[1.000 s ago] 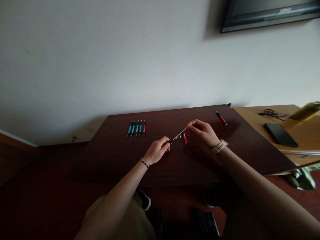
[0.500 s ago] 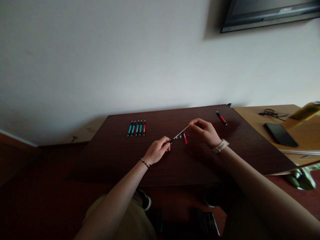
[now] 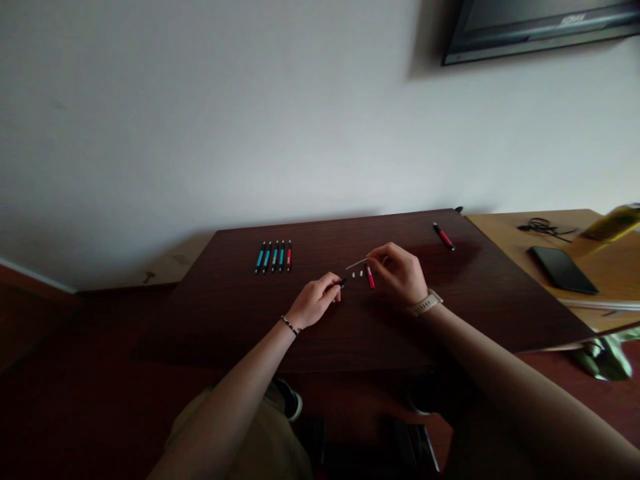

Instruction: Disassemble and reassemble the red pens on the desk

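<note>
My left hand [image 3: 319, 298] is closed on a short black pen part [image 3: 343, 283], whose end sticks out past the fingertips. Between thumb and fingers, my right hand [image 3: 400, 270] pinches a thin, light pen refill [image 3: 356, 264] that points left toward the black part, with a gap between them. Under the right fingers lies a red pen barrel [image 3: 370, 276] on the dark table. Two small white pieces [image 3: 357, 274] rest just left of that barrel. A row of several pens [image 3: 273, 257], mostly blue and one red, lies further left.
A red and black pen [image 3: 443, 237] lies at the right rear of the dark table [image 3: 230, 313]. On the lighter table alongside are a black phone [image 3: 563, 269], a coiled cable [image 3: 544, 227] and a yellow object [image 3: 613, 223]. A wall stands behind, with a screen [image 3: 545, 30] above.
The refill has come apart from the black part in my left hand. My right hand has shifted left and slightly down with it. My left hand has stayed in place.
</note>
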Tool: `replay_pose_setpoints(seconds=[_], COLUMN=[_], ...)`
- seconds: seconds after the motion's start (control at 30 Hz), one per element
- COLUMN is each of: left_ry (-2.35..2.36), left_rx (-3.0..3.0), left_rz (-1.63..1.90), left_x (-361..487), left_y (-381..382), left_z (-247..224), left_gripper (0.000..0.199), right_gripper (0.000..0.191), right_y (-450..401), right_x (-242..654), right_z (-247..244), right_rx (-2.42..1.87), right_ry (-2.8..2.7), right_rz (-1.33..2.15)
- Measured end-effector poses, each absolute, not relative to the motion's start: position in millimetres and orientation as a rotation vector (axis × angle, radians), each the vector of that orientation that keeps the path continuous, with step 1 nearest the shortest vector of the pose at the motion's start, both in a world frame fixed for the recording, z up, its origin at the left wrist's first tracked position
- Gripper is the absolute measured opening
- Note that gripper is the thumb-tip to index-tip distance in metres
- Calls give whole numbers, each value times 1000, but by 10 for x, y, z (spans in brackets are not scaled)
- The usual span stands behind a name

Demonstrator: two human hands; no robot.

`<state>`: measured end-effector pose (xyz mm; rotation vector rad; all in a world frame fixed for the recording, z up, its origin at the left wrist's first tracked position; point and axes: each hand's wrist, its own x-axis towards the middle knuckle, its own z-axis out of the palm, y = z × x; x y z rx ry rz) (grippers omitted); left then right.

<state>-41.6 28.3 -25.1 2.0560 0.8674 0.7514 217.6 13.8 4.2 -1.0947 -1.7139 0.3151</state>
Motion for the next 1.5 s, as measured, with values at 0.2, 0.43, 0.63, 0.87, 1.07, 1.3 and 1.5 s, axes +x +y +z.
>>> replay_pose_setpoints(seconds=[0.2, 0.43, 0.63, 0.87, 1.07, 1.3, 1.5], left_ry=[875, 916, 1091, 1110, 1125, 1114, 1068], left_rx=[1997, 2003, 2061, 2061, 2080, 2120, 2144], left_rz=[830, 839, 927, 904, 889, 907, 875], left_x=[-407, -383, -369, -354, -357, -351, -349], left_y=[300, 312, 335, 341, 336, 340, 334], left_z=[-239, -246, -249, -255, -263, -280, -272], left_gripper=[20, 19, 19, 19, 18, 16, 16], right_gripper=[17, 24, 22, 21, 21, 20, 21], right_y=[108, 115, 129, 113, 114, 60, -47], right_x=[2072, 1983, 1924, 1909, 1927, 1933, 1981], right_z=[-72, -176, -262, -251, -264, -256, -225], right_rx=[-913, -847, -859, -923, -928, -932, -998], right_ry=[-2242, -2506, -2575, -2599, -2572, -2544, -2517], right_rz=[27, -170, -189, -176, -148, -80, 1])
